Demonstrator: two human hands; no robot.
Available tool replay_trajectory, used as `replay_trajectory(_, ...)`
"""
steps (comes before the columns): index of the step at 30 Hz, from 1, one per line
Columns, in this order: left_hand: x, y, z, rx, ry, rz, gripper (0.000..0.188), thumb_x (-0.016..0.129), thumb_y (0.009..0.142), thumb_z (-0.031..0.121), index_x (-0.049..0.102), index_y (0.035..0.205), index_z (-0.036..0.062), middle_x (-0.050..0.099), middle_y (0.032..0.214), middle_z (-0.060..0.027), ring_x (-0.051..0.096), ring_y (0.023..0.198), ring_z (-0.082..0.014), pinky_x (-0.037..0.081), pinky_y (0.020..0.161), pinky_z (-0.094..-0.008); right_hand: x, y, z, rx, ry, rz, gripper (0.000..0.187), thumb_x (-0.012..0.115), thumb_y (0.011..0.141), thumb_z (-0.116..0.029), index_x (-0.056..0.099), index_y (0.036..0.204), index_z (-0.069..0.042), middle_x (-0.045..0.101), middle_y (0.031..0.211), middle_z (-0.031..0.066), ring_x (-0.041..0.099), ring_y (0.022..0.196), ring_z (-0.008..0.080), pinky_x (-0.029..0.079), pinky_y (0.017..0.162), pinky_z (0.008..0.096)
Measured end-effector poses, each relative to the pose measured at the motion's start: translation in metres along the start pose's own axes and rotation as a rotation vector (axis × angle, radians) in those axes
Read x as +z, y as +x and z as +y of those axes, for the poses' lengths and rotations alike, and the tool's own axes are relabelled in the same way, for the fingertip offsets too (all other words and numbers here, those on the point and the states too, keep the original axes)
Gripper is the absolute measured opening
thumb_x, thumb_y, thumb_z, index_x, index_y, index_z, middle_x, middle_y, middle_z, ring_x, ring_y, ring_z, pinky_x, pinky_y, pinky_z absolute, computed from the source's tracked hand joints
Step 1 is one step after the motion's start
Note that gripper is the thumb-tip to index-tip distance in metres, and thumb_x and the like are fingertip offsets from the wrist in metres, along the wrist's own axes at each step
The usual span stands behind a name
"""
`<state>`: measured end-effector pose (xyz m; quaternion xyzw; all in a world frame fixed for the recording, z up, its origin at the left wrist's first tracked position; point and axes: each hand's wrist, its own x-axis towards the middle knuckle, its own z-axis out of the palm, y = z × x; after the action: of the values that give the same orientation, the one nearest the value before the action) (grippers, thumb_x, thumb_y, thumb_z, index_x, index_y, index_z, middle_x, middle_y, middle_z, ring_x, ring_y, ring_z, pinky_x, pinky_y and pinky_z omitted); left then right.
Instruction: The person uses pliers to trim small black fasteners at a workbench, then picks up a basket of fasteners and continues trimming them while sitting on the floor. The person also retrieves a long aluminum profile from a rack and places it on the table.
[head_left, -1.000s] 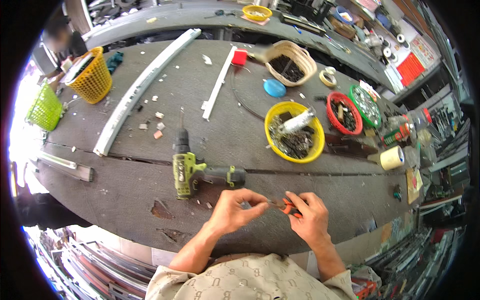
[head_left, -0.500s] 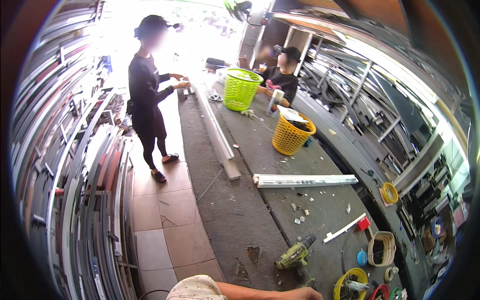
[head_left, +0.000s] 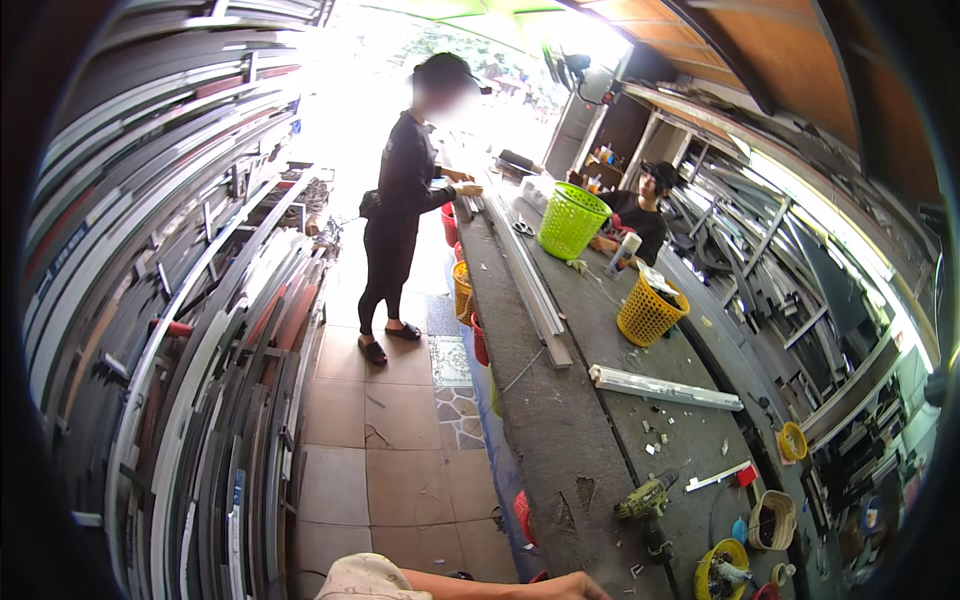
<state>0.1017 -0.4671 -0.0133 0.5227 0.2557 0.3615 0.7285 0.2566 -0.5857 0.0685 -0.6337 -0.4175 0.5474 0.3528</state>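
My left hand (head_left: 580, 588) shows at the lower edge, its forearm crossing from a pale sleeve on the left. The frame cuts off its fingers, so their pose and anything in them stay hidden. My right hand is out of the picture. Nearest to the left hand on the dark workbench (head_left: 560, 440) is a green cordless drill (head_left: 645, 500), lying on its side. Right of the drill stands a small yellow basket (head_left: 705, 572) with bits inside. Farther up lies a bundle of white profiles (head_left: 665, 387), with small offcuts scattered below it.
Long profiles (head_left: 530, 280) run along the bench's left side. A green basket (head_left: 572, 222) and a yellow basket (head_left: 640, 315) stand farther back. One person (head_left: 400, 190) stands left of the bench; another (head_left: 640, 215) is behind it. Racks of metal lengths (head_left: 180, 330) line the left wall.
The view has swung left, so bench and people sit farther right in the picture. My left hand has shifted left relative to the bench and sits slightly lower.
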Motion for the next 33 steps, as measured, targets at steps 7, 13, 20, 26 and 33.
replay_trajectory(7, 0.027, -0.073, -0.022, -0.112, -0.164, -0.179, 0.043, 0.083, 0.094, 0.031, 0.077, 0.122, -0.0022, 0.079, 0.104, -0.0065, 0.073, 0.09, -0.0145, 0.063, 0.081, -0.0329, 0.023, -0.082, 0.059, 0.015, 0.033, -0.016, 0.03, 0.065, 0.108, -0.029, 0.069, 0.12, -0.002, 0.074, 0.089, 0.0076, 0.062, 0.069, 0.0136, 0.05, 0.064, 0.029)
replay_trajectory(13, 0.031, -0.103, -0.017, -0.117, -0.081, -0.221, 0.043, 0.084, 0.093, 0.029, 0.077, 0.122, -0.002, 0.079, 0.105, -0.0064, 0.073, 0.091, -0.014, 0.062, 0.084, -0.0329, 0.039, -0.108, 0.082, 0.021, -0.003, 0.025, 0.026, 0.063, 0.109, -0.025, 0.071, 0.109, 0.0, 0.074, 0.087, 0.008, 0.062, 0.07, 0.0153, 0.05, 0.065, 0.0315)
replay_trajectory(20, -0.002, -0.123, 0.007, -0.059, -0.136, -0.218, 0.037, 0.083, 0.095, 0.025, 0.078, 0.118, -0.0022, 0.079, 0.102, -0.0074, 0.074, 0.091, -0.0159, 0.061, 0.085, -0.0341, 0.078, -0.096, 0.073, -0.175, -0.033, 0.017, 0.029, 0.059, 0.111, -0.026, 0.071, 0.107, 0.0, 0.073, 0.088, 0.0082, 0.063, 0.072, 0.0167, 0.051, 0.068, 0.0338)
replay_trajectory(26, -0.053, -0.144, 0.019, -0.024, -0.179, -0.183, 0.035, 0.082, 0.095, 0.024, 0.077, 0.116, -0.004, 0.079, 0.099, -0.0101, 0.075, 0.087, -0.0183, 0.062, 0.084, -0.0364, 0.121, -0.075, 0.062, -0.1, 0.083, -0.085, 0.038, 0.061, 0.11, -0.032, 0.072, 0.116, 0.004, 0.072, 0.089, 0.0078, 0.064, 0.075, 0.017, 0.052, 0.071, 0.0343)
replay_trajectory(33, -0.076, -0.147, 0.026, -0.016, -0.12, -0.202, 0.037, 0.083, 0.094, 0.025, 0.078, 0.116, -0.004, 0.08, 0.098, -0.0106, 0.076, 0.088, -0.0193, 0.063, 0.085, -0.036, 0.146, -0.067, 0.069, -0.177, 0.093, 0.043, 0.045, 0.063, 0.108, -0.04, 0.074, 0.109, 0.004, 0.071, 0.086, 0.0066, 0.064, 0.072, 0.0178, 0.052, 0.071, 0.0326)
